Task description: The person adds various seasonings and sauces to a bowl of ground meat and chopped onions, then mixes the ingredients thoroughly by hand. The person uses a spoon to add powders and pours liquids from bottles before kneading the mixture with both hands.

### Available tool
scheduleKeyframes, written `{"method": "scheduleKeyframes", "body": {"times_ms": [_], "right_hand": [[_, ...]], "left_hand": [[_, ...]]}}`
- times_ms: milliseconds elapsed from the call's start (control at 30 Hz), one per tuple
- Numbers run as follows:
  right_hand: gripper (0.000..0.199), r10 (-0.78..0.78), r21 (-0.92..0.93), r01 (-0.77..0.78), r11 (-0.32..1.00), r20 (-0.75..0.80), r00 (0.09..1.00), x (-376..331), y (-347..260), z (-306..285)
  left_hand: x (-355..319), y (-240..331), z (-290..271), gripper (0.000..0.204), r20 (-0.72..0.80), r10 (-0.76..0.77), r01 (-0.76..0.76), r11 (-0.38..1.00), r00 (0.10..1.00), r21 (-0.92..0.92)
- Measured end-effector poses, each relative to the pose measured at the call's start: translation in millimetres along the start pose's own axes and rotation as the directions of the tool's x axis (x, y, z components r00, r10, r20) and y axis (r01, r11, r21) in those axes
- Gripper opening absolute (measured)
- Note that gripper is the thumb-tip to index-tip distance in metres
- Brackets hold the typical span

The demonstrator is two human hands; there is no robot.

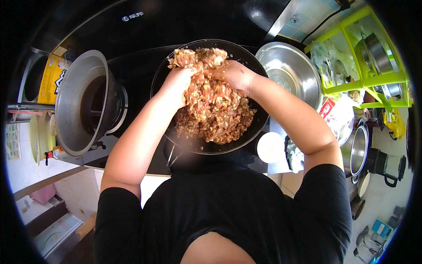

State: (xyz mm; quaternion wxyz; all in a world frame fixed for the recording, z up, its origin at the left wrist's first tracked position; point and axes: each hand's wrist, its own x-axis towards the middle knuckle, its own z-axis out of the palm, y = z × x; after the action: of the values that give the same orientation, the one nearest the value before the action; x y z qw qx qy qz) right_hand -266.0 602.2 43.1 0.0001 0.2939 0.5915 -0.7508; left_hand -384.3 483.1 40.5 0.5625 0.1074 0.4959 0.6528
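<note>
A large heap of chopped meat mixture (215,119), brown and pink with pale bits, fills the middle of a wide dark pan (255,134). My left hand (181,83) and my right hand (233,75) are both sunk into the heap's far side, close together. Their fingers curl into the mixture and are mostly covered by it. Clumps sit on top of and between the hands, above the rest of the heap. Some strands look blurred by motion.
Left of the pan stands a deep grey metal pot (66,105) with brown liquid. A yellow package (51,79) is behind it. At the right are a shiny steel basin (303,66), a pale round thing (271,147) and a green rack (345,86) holding metalware.
</note>
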Motion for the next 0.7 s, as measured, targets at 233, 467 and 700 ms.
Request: {"method": "scheduleKeyframes", "body": {"times_ms": [233, 467, 700], "right_hand": [[0.035, -0.117, -0.42, 0.037, 0.907, -0.165, 0.979, -49, -38, 2], [0.029, -0.178, -0.601, 0.099, 0.793, -0.073, 0.981, 9, -21, -19], [0.05, 0.193, 0.035, -0.242, 0.97, 0.499, 0.845, 49, 9, -13]], "left_hand": [[-59, 6, 19, 0.025, -0.156, -0.001, 0.008, 0.999, 0.988, 0.039], [-87, -5, 27, 0.035, -0.168, -0.097, 0.079, 0.991, 0.981, -0.111], [-27, -21, 3, 0.032, -0.208, -0.241, 0.195, 0.956, 0.948, -0.218]]}}
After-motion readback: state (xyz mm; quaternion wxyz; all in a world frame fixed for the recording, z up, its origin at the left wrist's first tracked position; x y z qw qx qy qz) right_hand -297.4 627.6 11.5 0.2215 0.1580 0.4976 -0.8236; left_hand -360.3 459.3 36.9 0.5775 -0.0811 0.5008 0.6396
